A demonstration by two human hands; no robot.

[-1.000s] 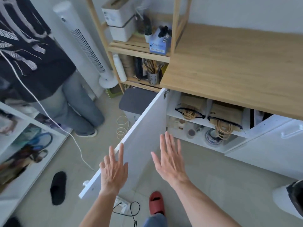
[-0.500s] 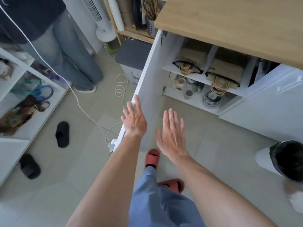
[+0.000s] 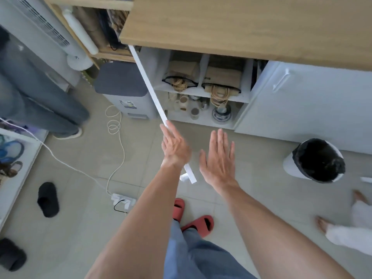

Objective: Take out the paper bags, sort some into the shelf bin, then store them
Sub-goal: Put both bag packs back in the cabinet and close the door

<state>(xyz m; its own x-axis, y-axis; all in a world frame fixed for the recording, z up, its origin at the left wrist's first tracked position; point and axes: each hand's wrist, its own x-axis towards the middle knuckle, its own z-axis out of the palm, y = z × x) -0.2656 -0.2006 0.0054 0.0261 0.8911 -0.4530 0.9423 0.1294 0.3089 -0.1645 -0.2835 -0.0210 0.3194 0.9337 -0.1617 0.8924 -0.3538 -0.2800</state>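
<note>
Brown paper bags with twine handles stand in two white shelf bins on the upper shelf of an open white cabinet under a wooden counter. The cabinet door is swung out towards me, seen edge-on. My left hand rests flat on the door's top edge, fingers extended. My right hand hovers open beside the door, palm down, holding nothing, well short of the bags.
Cups and a blue-patterned bowl fill the lower shelf. A white bin with a black liner stands right. A power strip with cables, black slippers, a grey-topped box, another person's legs and bare feet surround me.
The door has swung further open until it shows edge-on. My left hand stayed on its top edge and my right hand drifted right; the view dropped towards the floor.
</note>
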